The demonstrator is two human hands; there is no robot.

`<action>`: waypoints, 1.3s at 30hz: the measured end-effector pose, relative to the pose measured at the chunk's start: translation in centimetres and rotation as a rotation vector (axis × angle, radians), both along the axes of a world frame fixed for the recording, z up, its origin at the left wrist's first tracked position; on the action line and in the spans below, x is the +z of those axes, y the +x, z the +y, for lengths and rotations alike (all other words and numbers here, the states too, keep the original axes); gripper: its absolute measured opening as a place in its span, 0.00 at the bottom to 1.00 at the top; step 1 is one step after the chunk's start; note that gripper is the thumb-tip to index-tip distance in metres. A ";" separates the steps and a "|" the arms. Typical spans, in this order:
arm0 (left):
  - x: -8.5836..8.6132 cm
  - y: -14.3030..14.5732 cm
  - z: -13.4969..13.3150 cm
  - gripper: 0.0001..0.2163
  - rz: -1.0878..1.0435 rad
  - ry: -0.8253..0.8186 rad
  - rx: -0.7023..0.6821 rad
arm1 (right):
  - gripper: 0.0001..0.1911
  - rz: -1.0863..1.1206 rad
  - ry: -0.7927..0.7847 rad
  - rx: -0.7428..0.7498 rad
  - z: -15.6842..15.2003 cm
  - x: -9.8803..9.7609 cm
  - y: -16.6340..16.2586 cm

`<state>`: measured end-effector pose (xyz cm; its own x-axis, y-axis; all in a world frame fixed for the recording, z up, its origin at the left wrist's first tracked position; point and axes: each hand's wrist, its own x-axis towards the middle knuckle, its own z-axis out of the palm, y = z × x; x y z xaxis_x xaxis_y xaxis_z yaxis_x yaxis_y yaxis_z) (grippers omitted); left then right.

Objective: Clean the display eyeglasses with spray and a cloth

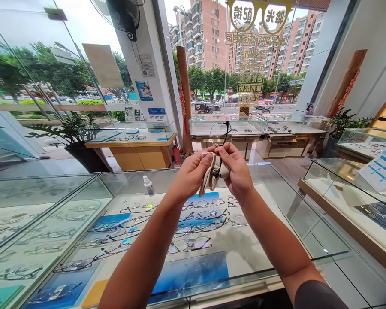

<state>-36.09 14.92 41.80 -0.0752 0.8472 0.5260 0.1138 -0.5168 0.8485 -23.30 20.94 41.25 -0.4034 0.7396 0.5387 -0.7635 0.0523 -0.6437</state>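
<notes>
Both of my hands are raised together above the glass display case. A pair of eyeglasses (227,135) with a dark thin frame is held between them, one round lens standing up above the fingers. My left hand (193,169) pinches a beige cloth (209,178), which hangs in folds below the thumb. My right hand (236,167) grips the eyeglasses with its thumb and fingers closed, and part of the cloth lies against it. The other lens is hidden by the cloth and the fingers.
Beneath my arms, the glass display case (251,253) holds several rows of eyeglasses (191,244). A white spray bottle (148,185) stands on its glass top. More showcases (228,128) line the window, and another case (350,201) is at right. A potted plant (86,150) stands behind on the left.
</notes>
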 end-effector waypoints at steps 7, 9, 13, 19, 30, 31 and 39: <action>-1.0 0.6 0.6 0.28 -0.047 0.026 -0.110 | 0.16 -0.003 -0.022 -0.043 -0.1 0.0 0.0; -1.5 1.5 1.0 0.26 -0.080 0.099 -0.013 | 0.18 0.016 -0.031 -0.026 -0.3 -0.1 -0.1; -1.6 2.4 1.2 0.26 -0.137 0.191 0.179 | 0.18 0.041 -0.015 -0.016 -0.7 -0.2 -0.3; -0.4 0.3 0.8 0.27 -0.059 0.010 0.028 | 0.17 -0.033 0.012 -0.079 0.1 -0.1 0.3; 0.5 -3.9 1.0 0.25 -0.146 -0.012 0.011 | 0.11 -0.260 0.243 -0.108 2.5 0.1 2.1; 0.6 -3.9 1.0 0.25 -0.134 -0.005 -0.006 | 0.11 -0.283 0.263 -0.104 2.4 0.0 2.1; 0.4 -3.8 0.9 0.24 -0.100 0.024 -0.003 | 0.13 -0.352 0.346 -0.067 2.7 -1.0 0.4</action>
<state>-39.88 15.79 42.20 -0.1254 0.8347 0.5362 0.0276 -0.5374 0.8429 -22.91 23.69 40.27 -0.5629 0.5722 0.5965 -0.4907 0.3494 -0.7982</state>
